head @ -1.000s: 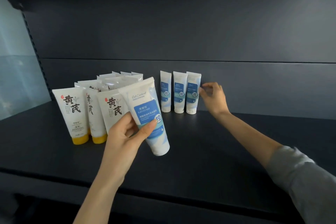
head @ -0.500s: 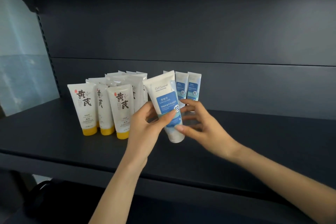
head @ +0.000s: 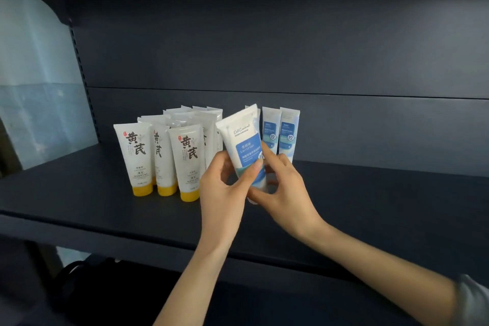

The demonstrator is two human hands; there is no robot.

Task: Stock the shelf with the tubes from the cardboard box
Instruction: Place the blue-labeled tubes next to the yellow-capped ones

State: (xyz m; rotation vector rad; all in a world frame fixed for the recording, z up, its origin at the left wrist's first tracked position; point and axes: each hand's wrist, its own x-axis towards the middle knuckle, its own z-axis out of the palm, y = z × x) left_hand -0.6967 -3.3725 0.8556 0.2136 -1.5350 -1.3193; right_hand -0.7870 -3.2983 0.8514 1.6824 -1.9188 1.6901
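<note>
Head view: one blue-label tube (head: 243, 140) held in both hands above the shelf (head: 79, 193), tilted left, cap down.

Left hand (head: 225, 188) grips the lower body, thumb across the front and fingers curled behind. Right hand (head: 285, 188) pinches the right edge and the cap end. Row of matching tubes (head: 289, 135) stands just behind at the far wall; yellow-capped tubes (head: 188, 164) cluster to the left. Box not in view. Likely light, soft-walled and glossy, so somewhat slick. Best held low near the stiff cap, then stood on it.
</note>
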